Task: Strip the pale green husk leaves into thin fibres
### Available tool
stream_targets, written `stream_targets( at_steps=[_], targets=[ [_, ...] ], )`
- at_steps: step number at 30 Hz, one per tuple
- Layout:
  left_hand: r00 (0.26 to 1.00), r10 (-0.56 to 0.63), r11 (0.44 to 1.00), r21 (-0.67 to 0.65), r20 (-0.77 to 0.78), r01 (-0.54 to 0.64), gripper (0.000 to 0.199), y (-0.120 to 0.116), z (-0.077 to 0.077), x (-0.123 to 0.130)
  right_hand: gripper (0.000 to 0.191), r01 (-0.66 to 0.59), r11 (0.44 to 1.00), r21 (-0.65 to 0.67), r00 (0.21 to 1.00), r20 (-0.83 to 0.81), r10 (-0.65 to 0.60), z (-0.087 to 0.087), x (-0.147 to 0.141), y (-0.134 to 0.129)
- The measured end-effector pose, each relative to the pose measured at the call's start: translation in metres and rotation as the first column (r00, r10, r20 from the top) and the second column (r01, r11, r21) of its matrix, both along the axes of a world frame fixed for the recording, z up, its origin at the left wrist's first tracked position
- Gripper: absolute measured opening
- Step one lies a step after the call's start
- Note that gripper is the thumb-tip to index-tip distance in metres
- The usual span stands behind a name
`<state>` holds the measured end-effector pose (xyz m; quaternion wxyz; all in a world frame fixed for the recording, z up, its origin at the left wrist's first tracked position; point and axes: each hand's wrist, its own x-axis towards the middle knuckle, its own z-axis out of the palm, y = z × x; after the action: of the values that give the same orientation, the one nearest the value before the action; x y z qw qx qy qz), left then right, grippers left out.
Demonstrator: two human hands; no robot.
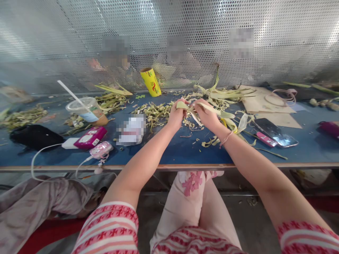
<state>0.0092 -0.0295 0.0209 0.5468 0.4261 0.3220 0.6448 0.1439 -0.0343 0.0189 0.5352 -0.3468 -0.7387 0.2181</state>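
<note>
Both of my hands are close together over the blue table (172,151), above a heap of green and pale plant scraps (156,113). My left hand (178,113) is closed around one end of a pale green leaf strip (182,105). My right hand (206,114) pinches the same pale plant piece, with long strips trailing out to the right past the wrist. Beside my right wrist hang more pale strips (242,123) and a yellow bit. Behind my hands lies a bunch of long pale leaves (225,93).
A yellow tube (151,83) leans against the perforated metal panel (185,21). On the left are a plastic cup (87,109), a magenta power block (91,137), a cable and a black pouch (37,137). Right are phones (277,132) and brown paper (265,100). Another person's leg is lower left.
</note>
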Motion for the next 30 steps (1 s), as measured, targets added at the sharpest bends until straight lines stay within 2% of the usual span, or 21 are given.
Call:
stream_targets(
  at_steps=[3, 8, 12, 15, 20, 24, 30],
  targets=[
    [0.998, -0.006, 0.997, 0.071, -0.065, 0.011, 0.03, 0.002, -0.004, -0.001, 0.032, -0.099, 0.989, -0.111, 0.994, -0.059, 0.092, -0.001, -0.002, 0.001],
    [0.991, -0.01, 0.989, 0.145, -0.135, 0.03, 0.027, 0.001, -0.007, -0.003, 0.031, -0.078, 0.991, -0.11, 0.996, 0.024, 0.081, 0.007, -0.004, -0.005],
    [0.978, 0.018, 0.983, 0.182, -0.21, 0.021, 0.034, -0.002, -0.007, -0.003, 0.028, -0.145, 0.968, -0.207, 0.989, -0.043, 0.139, 0.009, -0.006, -0.005],
    [0.951, 0.064, 0.97, 0.244, -0.301, 0.012, 0.042, 0.0, -0.009, -0.003, 0.031, -0.166, 0.959, -0.232, 0.984, -0.104, 0.145, 0.005, -0.007, -0.001],
    [0.916, 0.051, 0.947, 0.31, -0.399, 0.083, 0.052, 0.006, -0.013, -0.004, 0.033, -0.094, 0.976, -0.196, 0.987, -0.145, 0.066, 0.003, -0.003, 0.005],
    [0.883, 0.042, 0.939, 0.321, -0.468, 0.126, 0.049, 0.004, -0.011, -0.005, 0.037, -0.022, 0.982, -0.187, 0.994, -0.107, 0.002, 0.005, 0.002, 0.007],
    [0.842, 0.046, 0.931, 0.33, -0.538, 0.159, 0.038, 0.001, -0.008, -0.004, 0.018, 0.095, 0.987, -0.128, 0.994, -0.041, -0.101, 0.003, 0.006, 0.005]
  ],
)
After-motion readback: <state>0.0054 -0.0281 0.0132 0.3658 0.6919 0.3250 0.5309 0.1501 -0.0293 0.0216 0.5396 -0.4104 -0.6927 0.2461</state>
